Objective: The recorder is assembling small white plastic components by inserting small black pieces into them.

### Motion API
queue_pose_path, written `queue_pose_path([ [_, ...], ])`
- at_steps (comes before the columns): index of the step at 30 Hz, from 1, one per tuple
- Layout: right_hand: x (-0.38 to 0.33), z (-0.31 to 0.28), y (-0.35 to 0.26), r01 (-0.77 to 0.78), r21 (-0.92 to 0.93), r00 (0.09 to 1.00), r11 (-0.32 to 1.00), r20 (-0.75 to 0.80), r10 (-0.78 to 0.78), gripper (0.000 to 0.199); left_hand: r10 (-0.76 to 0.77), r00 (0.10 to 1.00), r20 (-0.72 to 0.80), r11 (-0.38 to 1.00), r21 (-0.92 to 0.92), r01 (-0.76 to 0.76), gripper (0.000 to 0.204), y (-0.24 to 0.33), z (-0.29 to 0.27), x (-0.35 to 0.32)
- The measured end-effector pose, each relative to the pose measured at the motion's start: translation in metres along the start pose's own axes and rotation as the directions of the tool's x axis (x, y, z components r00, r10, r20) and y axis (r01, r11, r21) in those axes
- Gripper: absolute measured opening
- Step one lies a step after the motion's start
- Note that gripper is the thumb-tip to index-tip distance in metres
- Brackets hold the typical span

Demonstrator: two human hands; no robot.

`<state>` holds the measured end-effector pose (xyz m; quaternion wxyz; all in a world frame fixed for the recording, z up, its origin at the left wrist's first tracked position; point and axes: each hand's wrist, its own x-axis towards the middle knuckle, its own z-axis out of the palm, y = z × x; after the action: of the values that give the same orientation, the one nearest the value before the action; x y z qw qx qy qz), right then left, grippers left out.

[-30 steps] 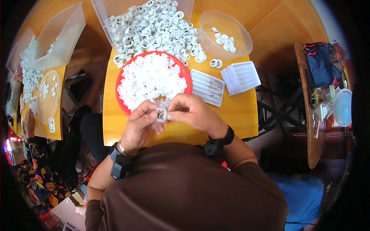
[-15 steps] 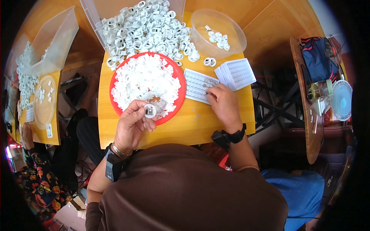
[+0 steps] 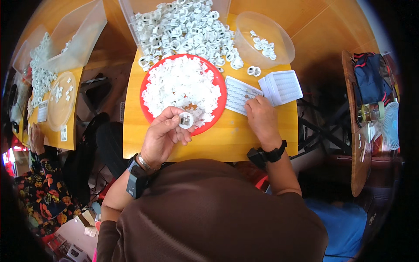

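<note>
My left hand (image 3: pixel 162 134) pinches a round white plastic part (image 3: pixel 187 115) with a dark square opening between thumb and forefinger. It is held over the near edge of a red round tray (image 3: pixel 221 89) heaped with small white plastic pieces (image 3: pixel 179 83). On the right, my right hand (image 3: pixel 264 118) has its fingers drawn together at the near right part of a white tray with rows of small pockets (image 3: pixel 235 97). A small greyish piece lies in that tray by the fingertips. Whatever the right fingers grip is hidden.
A large heap of round white parts (image 3: pixel 187 32) lies at the back. Beside it stands a clear round tub (image 3: pixel 286 48) with a few white parts. Stacked pocket trays (image 3: pixel 286 85) sit at the right. At a left table, another person's hand (image 3: pixel 37 137) rests near the edge.
The whole view has shifted, so the table sits farther right and a little higher. Both hands keep nearly the same places over the table; the left still holds the round part.
</note>
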<state>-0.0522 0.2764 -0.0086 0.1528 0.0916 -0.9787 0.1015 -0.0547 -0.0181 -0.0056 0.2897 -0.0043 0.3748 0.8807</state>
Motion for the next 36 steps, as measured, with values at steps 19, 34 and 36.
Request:
queue_pose_path([
  [19,-0.002,-0.018,-0.013,-0.007,-0.012,0.996,1.000,0.085,0.008,0.008,0.002,1.000,0.010,0.999,-0.051,-0.002,0.020,-0.003,-0.005,-0.002],
  [34,0.016,-0.013,-0.011,0.216,-0.112,0.969,0.970,0.148,-0.199,0.008,0.007,1.000,0.010,0.999,-0.053,-0.006,0.020,-0.002,-0.006,-0.002],
  [36,0.015,-0.013,-0.010,0.187,-0.046,0.973,0.981,0.147,-0.178,0.008,0.010,1.000,0.014,0.999,-0.051,-0.009,0.020,-0.003,-0.007,-0.002],
])
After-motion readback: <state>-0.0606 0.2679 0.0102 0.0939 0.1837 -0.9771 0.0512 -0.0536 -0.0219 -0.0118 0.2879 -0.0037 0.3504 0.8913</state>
